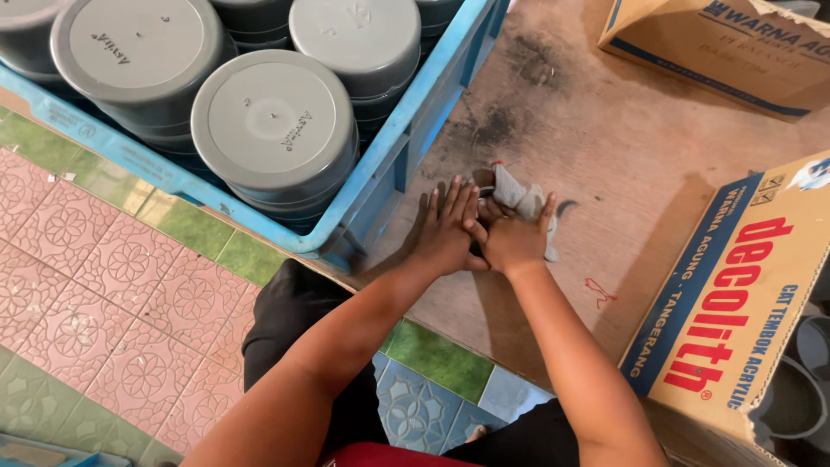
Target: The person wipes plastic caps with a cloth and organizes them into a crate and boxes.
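Nearest the cam: bare forearms over dark trousers, reaching fwd from a seated position above the patterned pink and green floor tiles [104, 285]. Both hands meet on the worn brown wooden board [605, 130]. Left hand [445, 232] lies flat, fingers spread, palm down, gripping nothing, its thumb side touching the right. Right hand [515, 238] is curled round a small grey rag or wad of cloth [517, 192], which pokes out past the fingertips and rests on the board just beside the blue plastic crate [406, 147]. The crate holds stacks of round grey plastic pots [275, 130], bottoms up, w/ one corner near the left hand. An open cardboard box w/ red and blue print [735, 303] stands to the right, another [718, 47] further back. Risk, as I judge it: a wide sweep of the left elbow could knock the crate corner & shift the stacks; the loose cloth end could slip from the grip.
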